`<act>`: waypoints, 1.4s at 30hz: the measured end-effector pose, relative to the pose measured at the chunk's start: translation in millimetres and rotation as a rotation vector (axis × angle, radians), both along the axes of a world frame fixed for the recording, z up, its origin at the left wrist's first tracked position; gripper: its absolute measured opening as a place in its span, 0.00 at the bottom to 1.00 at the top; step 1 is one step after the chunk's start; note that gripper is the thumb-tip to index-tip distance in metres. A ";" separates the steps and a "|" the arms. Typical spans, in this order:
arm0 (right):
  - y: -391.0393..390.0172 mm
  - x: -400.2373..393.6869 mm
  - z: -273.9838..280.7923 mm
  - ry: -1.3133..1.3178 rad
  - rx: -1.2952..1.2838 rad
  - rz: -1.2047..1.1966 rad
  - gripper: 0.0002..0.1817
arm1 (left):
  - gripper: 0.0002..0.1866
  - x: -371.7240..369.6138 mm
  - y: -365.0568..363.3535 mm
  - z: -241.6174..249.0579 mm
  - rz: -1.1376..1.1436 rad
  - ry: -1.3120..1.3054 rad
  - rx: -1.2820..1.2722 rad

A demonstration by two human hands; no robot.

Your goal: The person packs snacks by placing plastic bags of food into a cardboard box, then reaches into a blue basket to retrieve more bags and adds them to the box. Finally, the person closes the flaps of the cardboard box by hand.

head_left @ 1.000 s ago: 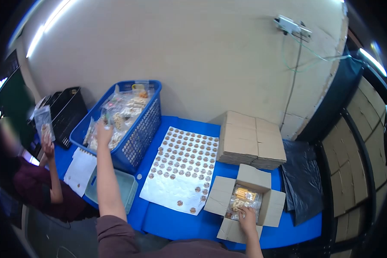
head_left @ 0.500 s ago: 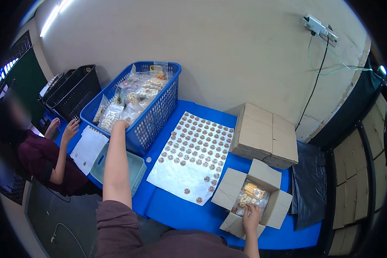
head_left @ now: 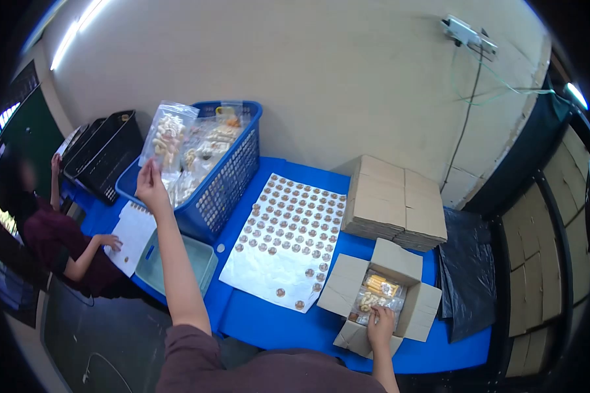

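Observation:
My left hand (head_left: 151, 187) pinches the lower edge of a clear zip bag (head_left: 168, 134) filled with pale, curled pieces, held up over the near end of a blue basket (head_left: 226, 177). More filled clear bags (head_left: 210, 147) are heaped in that basket. Inside an open cardboard box (head_left: 344, 281), my right hand (head_left: 381, 325) has its fingers bent together on a clear bag of pale pieces (head_left: 367, 302). Beside that bag, deeper in the box, lies a bag of yellow-orange sticks (head_left: 381, 285).
A white sheet with rows of round stickers (head_left: 262, 278) lies mid-table. Behind the box are stacked flat cartons (head_left: 393, 196); black plastic sheets (head_left: 465, 275) lie to the right. A pale green tray (head_left: 210, 265) sits before the basket. Another person (head_left: 65, 239) stands at left near black crates (head_left: 108, 157).
My left hand has risen out of the blue basket with a filled zip bag. My right hand stays in the box. The other person's hands have moved apart, one onto the white paper.

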State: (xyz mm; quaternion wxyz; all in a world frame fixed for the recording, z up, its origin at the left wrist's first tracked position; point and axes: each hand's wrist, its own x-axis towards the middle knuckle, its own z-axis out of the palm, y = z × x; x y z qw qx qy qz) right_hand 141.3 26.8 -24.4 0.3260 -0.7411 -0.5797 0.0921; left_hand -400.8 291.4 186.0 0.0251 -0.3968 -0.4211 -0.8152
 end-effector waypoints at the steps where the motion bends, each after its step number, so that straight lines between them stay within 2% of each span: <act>1: -0.5 -0.5 1.8 0.000 0.012 0.014 0.08 | 0.10 34.7 -18.7 10.1 -0.164 -0.035 -0.050; 2: -0.3 -0.7 3.9 -0.003 0.022 0.036 0.08 | 0.10 67.5 -35.5 9.6 -0.320 -0.071 -0.103; 4: 4.4 -3.7 6.6 -0.061 0.048 0.051 0.08 | 0.06 122.3 -58.1 -13.7 -0.426 -0.011 -0.278; 6: 7.6 -7.1 6.4 -0.131 0.064 0.079 0.09 | 0.05 167.1 -70.9 -53.2 -0.558 0.085 -0.319; 9: 9.5 -17.2 7.3 -0.098 0.073 0.115 0.09 | 0.05 223.5 -95.6 -115.5 -0.738 -0.039 -0.610; 10: 9.6 -20.7 6.5 -0.101 0.071 0.088 0.09 | 0.05 237.4 -102.5 -144.0 -0.829 -0.095 -0.594; 13: 0.7 -28.2 4.0 -0.075 0.123 0.148 0.09 | 0.04 261.0 -128.6 -169.8 -0.922 -0.108 -0.625; 15: -5.5 -32.6 2.2 -0.031 -0.015 0.219 0.08 | 0.05 245.8 -128.7 -180.4 -0.804 -0.092 -0.576; 16: -7.3 -31.8 -3.3 -0.067 -0.026 0.208 0.09 | 0.05 232.7 -125.2 -170.0 -0.687 -0.056 -0.565; 17: -9.0 -31.4 -3.3 -0.068 -0.023 0.222 0.09 | 0.06 215.6 -118.6 -150.5 -0.562 -0.023 -0.550; 20: -6.9 -31.3 1.2 -0.043 -0.048 0.216 0.10 | 0.06 146.2 -84.5 -85.2 -0.289 0.143 -0.210; 21: -6.0 -32.2 1.6 -0.054 -0.066 0.207 0.10 | 0.04 123.4 -76.3 -61.0 -0.220 0.132 -0.138; 23: -4.1 -34.1 2.8 -0.073 -0.079 0.214 0.10 | 0.02 83.1 -64.1 -21.9 -0.092 -0.151 -0.184; 25: -3.2 -35.8 3.7 -0.083 -0.106 0.207 0.11 | 0.04 57.1 -57.1 13.2 0.003 -0.244 -0.099; 29: -3.7 -37.5 7.0 -0.083 -0.092 0.231 0.10 | 0.12 -0.2 -40.6 35.4 0.016 -0.143 -0.199; 31: -3.0 -37.5 6.6 -0.082 -0.104 0.218 0.10 | 0.24 -0.8 -36.0 50.6 0.376 -0.089 -0.178; 32: -3.2 -36.6 4.6 -0.082 -0.082 0.230 0.11 | 0.32 -9.4 -37.7 53.2 0.349 -0.039 -0.203; 33: -2.9 -36.6 3.9 -0.087 -0.078 0.241 0.11 | 0.32 -18.4 -34.7 53.7 0.361 -0.045 -0.200; 35: -3.4 -36.3 2.7 -0.057 -0.108 0.211 0.10 | 0.31 -31.7 -21.1 53.0 0.559 -0.059 -0.257; 36: -3.3 -36.7 0.8 -0.061 -0.106 0.219 0.10 | 0.28 -36.8 -12.4 50.0 0.672 -0.034 -0.207; 37: -2.9 -37.5 -0.7 -0.116 -0.066 0.217 0.10 | 0.28 -59.4 -0.4 40.7 0.681 -0.038 -0.208; 39: -2.2 -37.9 -3.8 -0.176 -0.022 0.236 0.10 | 0.22 -123.4 22.2 3.4 0.467 0.346 -0.346; 41: -3.6 -41.7 -5.9 -0.143 -0.162 0.155 0.10 | 0.20 -143.6 44.5 -40.3 0.146 0.173 -0.647; 42: -3.0 -44.2 -2.2 -0.153 -0.114 0.149 0.10 | 0.20 -141.6 42.1 -40.8 0.158 0.169 -0.648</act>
